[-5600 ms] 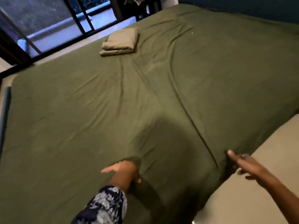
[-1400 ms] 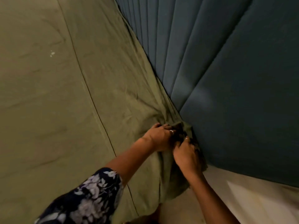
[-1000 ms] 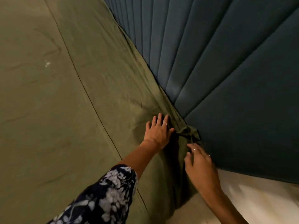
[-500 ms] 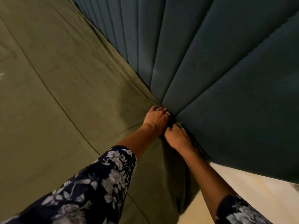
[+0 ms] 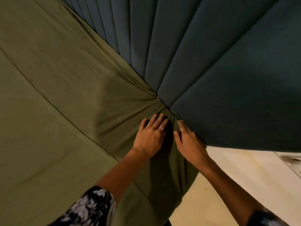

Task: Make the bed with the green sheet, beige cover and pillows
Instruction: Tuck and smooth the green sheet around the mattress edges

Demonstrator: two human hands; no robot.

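The green sheet (image 5: 61, 88) covers the mattress and is gathered in folds at the corner where the bed meets the headboard. My left hand (image 5: 150, 136) lies flat on the sheet just short of that corner, fingers straight, a ring on one finger. My right hand (image 5: 187, 139) rests on the sheet's corner edge right beside the headboard, fingers extended. The sheet hangs down over the mattress side below both hands. No beige cover or pillows are in view.
A dark blue padded headboard (image 5: 211, 62) with vertical channels fills the upper right. Pale floor (image 5: 244, 176) shows at the lower right beside the bed. My floral sleeves (image 5: 91, 207) are at the bottom.
Both hands have drawn back from the gap at the headboard, where they were pushing the sheet corner in. They now lie flat on the sheet, and the corner folds are tucked.
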